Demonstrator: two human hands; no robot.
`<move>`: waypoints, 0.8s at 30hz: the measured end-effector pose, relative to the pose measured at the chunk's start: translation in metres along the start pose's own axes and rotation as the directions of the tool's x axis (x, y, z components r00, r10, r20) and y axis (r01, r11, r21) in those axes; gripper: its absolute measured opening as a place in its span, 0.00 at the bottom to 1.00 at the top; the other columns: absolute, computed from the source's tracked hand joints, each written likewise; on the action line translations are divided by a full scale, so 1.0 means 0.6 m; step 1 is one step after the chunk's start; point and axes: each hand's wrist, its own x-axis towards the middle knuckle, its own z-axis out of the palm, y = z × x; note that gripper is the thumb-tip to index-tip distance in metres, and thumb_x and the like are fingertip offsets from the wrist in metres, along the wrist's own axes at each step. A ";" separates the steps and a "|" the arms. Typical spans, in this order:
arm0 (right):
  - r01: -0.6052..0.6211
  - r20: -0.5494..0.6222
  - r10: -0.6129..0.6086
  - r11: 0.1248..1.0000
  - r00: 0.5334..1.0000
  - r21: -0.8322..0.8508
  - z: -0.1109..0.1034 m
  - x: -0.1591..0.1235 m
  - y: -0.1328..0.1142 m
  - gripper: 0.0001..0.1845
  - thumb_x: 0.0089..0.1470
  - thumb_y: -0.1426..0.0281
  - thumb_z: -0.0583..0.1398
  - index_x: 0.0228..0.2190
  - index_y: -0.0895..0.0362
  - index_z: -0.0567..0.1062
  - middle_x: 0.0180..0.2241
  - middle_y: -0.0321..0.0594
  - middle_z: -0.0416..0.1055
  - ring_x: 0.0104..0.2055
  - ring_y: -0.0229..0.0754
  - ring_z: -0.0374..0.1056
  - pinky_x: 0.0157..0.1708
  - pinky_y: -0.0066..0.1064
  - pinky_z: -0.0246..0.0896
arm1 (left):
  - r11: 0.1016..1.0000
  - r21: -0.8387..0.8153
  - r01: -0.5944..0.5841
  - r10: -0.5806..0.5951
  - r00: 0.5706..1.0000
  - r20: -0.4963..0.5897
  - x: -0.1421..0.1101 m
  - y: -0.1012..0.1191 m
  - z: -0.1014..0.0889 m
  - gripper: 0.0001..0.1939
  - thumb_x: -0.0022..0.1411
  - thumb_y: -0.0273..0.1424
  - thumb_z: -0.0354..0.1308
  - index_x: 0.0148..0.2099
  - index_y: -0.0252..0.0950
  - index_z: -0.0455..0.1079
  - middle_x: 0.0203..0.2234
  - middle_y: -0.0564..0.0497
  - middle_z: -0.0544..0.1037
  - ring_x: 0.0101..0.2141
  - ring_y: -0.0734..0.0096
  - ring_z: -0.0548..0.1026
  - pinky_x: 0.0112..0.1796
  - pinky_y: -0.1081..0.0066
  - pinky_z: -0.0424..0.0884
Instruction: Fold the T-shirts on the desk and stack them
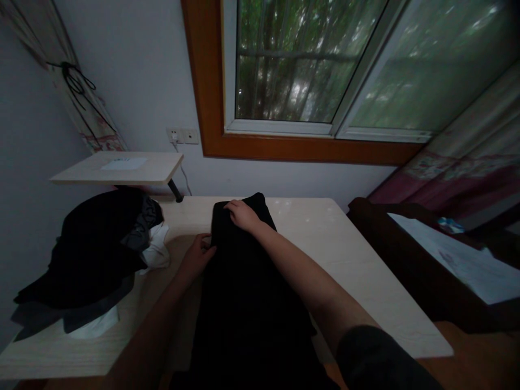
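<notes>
A long black garment (239, 281) lies lengthwise on the light wooden table (337, 244), its near end running down past the table's front edge. Its exact kind is hard to make out in the dim light. My right hand (244, 215) rests flat on the garment near its far end, fingers stretched to the left. At the garment's left edge, my left hand (202, 253) touches the cloth with thumb and fingers apart. Left of it is a heap of clothes (93, 249), mostly black with some grey and white pieces.
A small raised shelf (150, 172) with a paper sheet (124, 163) stands at the back left. Behind the table are a wall socket (182, 135) with a cable and a window (304, 65). Dark furniture (390, 260) bearing a white sheet (459, 260) stands to the right.
</notes>
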 end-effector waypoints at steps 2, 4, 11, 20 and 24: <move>0.014 -0.002 -0.014 1.000 1.000 -0.003 0.001 -0.016 0.000 0.21 0.60 0.80 0.56 0.53 0.59 0.77 0.52 0.49 0.73 0.55 0.47 0.66 0.60 0.39 0.59 | 0.999 0.033 -0.007 0.007 1.000 -0.012 -0.001 -0.003 0.000 0.28 0.57 0.41 0.59 0.58 0.38 0.64 0.31 0.53 0.76 0.32 0.63 0.77 0.37 0.64 0.70; 0.007 -0.013 -0.007 1.000 1.000 -0.003 0.002 -0.036 0.002 0.19 0.61 0.79 0.57 0.52 0.58 0.77 0.52 0.48 0.73 0.54 0.47 0.66 0.59 0.40 0.61 | 0.999 0.044 -0.017 0.018 1.000 -0.023 -0.002 -0.007 0.001 0.28 0.58 0.41 0.59 0.59 0.39 0.64 0.32 0.53 0.76 0.33 0.63 0.78 0.38 0.64 0.71; -0.146 -0.123 0.139 0.988 0.983 -0.054 -0.006 -0.136 0.049 0.16 0.63 0.73 0.59 0.51 0.57 0.78 0.52 0.48 0.72 0.55 0.49 0.66 0.59 0.44 0.62 | 0.999 0.015 -0.031 0.031 1.000 -0.005 0.002 -0.012 -0.002 0.25 0.61 0.42 0.58 0.59 0.39 0.65 0.38 0.49 0.79 0.36 0.62 0.80 0.40 0.62 0.75; -0.367 -0.257 0.327 0.921 0.909 -0.127 -0.022 -0.244 0.094 0.20 0.66 0.64 0.57 0.56 0.55 0.76 0.57 0.52 0.69 0.60 0.56 0.61 0.63 0.50 0.59 | 0.948 0.218 -0.234 0.251 0.967 -0.053 0.042 -0.008 0.013 0.20 0.60 0.33 0.60 0.55 0.37 0.71 0.48 0.41 0.79 0.48 0.57 0.78 0.54 0.53 0.71; -0.361 -0.270 0.311 0.918 0.911 -0.163 -0.021 -0.261 0.089 0.21 0.67 0.66 0.55 0.58 0.55 0.75 0.58 0.51 0.69 0.61 0.56 0.60 0.64 0.51 0.58 | 0.977 0.117 -0.178 0.183 0.982 -0.038 0.083 0.000 0.021 0.21 0.60 0.33 0.61 0.56 0.39 0.71 0.50 0.44 0.79 0.48 0.58 0.78 0.52 0.56 0.73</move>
